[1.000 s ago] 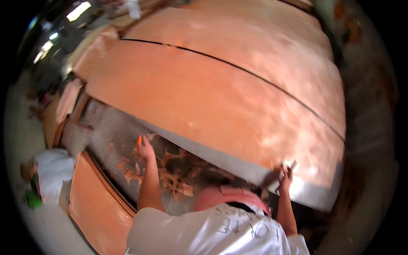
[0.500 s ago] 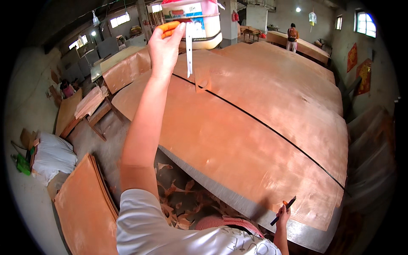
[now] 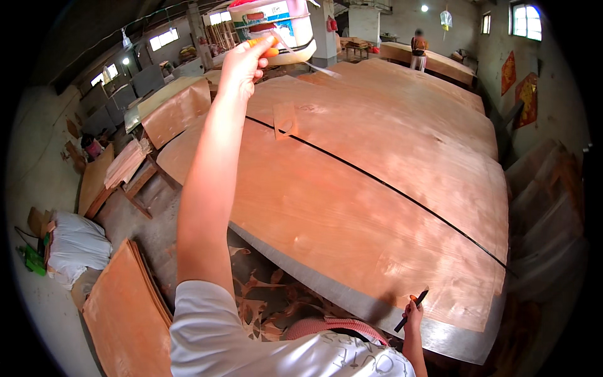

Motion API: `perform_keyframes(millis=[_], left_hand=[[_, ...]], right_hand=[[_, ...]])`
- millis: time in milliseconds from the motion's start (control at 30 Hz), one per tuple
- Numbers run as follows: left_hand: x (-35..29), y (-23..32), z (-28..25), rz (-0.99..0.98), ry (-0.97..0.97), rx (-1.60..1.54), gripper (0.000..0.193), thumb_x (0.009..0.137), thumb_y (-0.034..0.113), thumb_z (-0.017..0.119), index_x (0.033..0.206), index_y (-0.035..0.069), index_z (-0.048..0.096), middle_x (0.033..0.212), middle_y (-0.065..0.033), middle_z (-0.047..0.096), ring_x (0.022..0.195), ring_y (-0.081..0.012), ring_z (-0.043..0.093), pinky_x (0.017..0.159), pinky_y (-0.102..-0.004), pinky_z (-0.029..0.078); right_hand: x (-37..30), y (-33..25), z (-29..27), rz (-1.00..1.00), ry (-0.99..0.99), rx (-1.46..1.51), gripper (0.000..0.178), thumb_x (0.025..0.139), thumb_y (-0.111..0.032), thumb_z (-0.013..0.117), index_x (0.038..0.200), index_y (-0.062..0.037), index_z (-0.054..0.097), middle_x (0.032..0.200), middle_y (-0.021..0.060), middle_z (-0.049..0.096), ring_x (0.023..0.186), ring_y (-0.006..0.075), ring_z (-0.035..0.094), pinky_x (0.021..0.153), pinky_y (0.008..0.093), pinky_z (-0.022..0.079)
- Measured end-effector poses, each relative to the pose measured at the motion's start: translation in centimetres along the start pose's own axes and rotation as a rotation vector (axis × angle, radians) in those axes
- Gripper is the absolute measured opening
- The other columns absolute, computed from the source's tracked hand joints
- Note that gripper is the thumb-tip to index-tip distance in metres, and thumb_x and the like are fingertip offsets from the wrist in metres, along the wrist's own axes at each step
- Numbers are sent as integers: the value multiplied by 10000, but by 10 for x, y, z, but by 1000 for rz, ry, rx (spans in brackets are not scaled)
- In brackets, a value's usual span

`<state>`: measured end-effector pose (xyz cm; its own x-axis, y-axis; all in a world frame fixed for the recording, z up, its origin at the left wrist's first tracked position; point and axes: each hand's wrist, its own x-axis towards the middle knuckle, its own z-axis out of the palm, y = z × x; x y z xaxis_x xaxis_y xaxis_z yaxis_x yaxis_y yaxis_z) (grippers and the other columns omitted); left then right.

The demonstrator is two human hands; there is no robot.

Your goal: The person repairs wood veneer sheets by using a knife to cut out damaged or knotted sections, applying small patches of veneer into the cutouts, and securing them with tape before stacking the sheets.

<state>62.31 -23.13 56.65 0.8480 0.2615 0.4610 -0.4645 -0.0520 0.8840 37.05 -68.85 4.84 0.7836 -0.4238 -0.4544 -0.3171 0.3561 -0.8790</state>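
Note:
My left hand (image 3: 244,64) is raised at the far end of the worktop. Its thumb and fingers, with orange finger covers, pinch a thin white strip (image 3: 323,70) that swings out blurred to the right. Just behind it is a round pale bucket (image 3: 301,26) with a torn coloured label, cut off by the upper edge. Low in front, my right hand (image 3: 412,313) grips a slim black knife-like tool (image 3: 400,325), tip up, over the near edge of a large thin wood veneer sheet (image 3: 339,201). An orange cover shows on one of its fingers.
A long black strip (image 3: 383,178) crosses the sheet under a small veneer piece (image 3: 285,119). A metal edge (image 3: 301,268) borders the near side. Scraps (image 3: 254,308) litter the floor. Stacked veneer (image 3: 129,314) leans at left. A person (image 3: 418,50) stands far back.
The white strip hung straight down before; now it is flung out to the right. The whole view has shifted slightly left and up. My right hand still holds the black tool.

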Motion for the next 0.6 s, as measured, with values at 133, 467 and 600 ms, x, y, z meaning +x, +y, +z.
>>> perform_keyframes(millis=[133,467,600], left_hand=[[9,-6,14,-65,155,-55,341,785,401,630,917,86,628,780,25,618,605,-18,485,452,-154,356],[22,-23,25,-105,216,52,219,778,297,628,857,93,620,769,18,626,560,-32,504,466,-185,366],[19,-22,26,-173,295,-31,220,791,291,578,811,76,614,698,20,596,506,-36,460,423,-179,322]], right_hand=[[2,0,-3,7,-51,-30,184,862,-127,506,1034,-94,562,577,-20,428,423,61,349,378,211,316],[14,-5,-21,60,-117,-46,181,863,-121,504,1033,-82,551,579,-15,441,429,60,355,386,215,318],[19,-10,-30,65,-148,-78,179,864,-121,501,1030,-79,555,588,-13,445,432,61,357,387,213,317]])
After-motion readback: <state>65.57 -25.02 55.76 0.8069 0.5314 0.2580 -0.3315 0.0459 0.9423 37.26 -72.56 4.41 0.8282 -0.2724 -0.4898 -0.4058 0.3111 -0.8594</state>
